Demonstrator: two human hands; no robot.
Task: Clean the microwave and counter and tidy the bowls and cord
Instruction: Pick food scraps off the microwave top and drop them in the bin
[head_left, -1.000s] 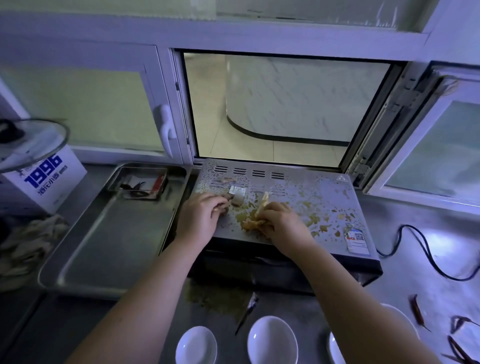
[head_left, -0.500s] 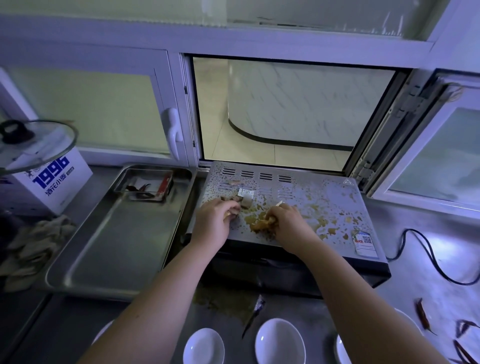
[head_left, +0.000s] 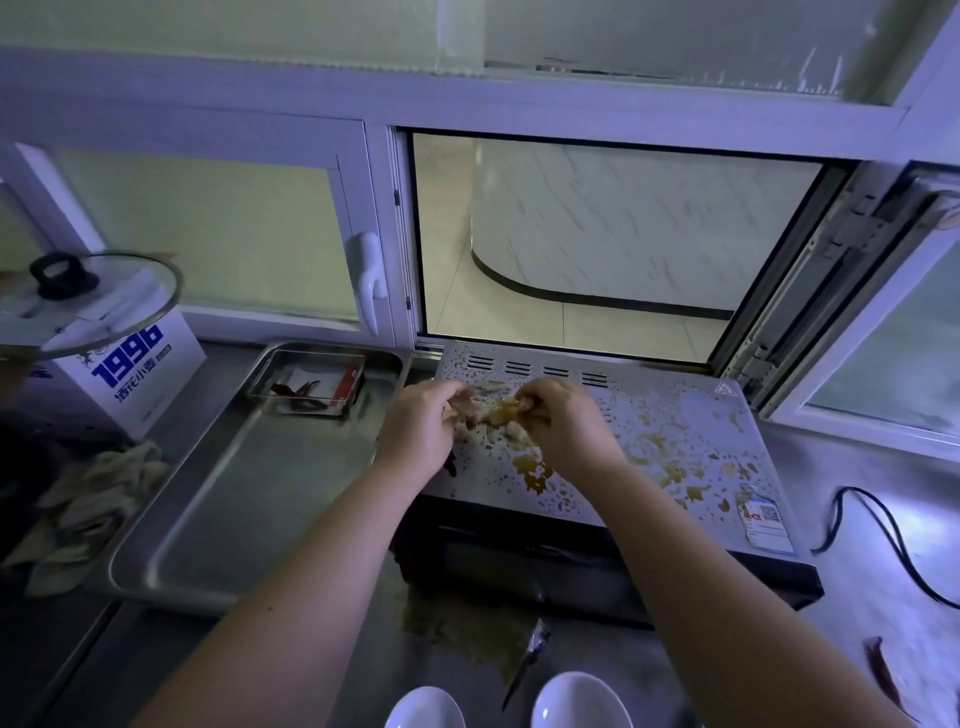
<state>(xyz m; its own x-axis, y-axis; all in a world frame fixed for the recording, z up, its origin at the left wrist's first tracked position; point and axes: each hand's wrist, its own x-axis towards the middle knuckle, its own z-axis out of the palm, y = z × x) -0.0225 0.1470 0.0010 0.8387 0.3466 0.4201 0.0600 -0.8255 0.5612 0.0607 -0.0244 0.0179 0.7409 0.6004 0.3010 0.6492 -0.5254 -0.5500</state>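
Both hands, left (head_left: 422, 431) & right (head_left: 567, 427), pinch greasy scraps (head_left: 493, 413) on microwave (head_left: 675, 441); bits may slip, dropping onto desk (head_left: 857, 587) & bowls (head_left: 581, 701).

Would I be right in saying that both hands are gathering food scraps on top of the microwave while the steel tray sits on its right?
Not quite: the head view shows the tray on the left of the microwave, not its right. The rest holds: the left hand and right hand are both gathering scraps on the microwave's top.
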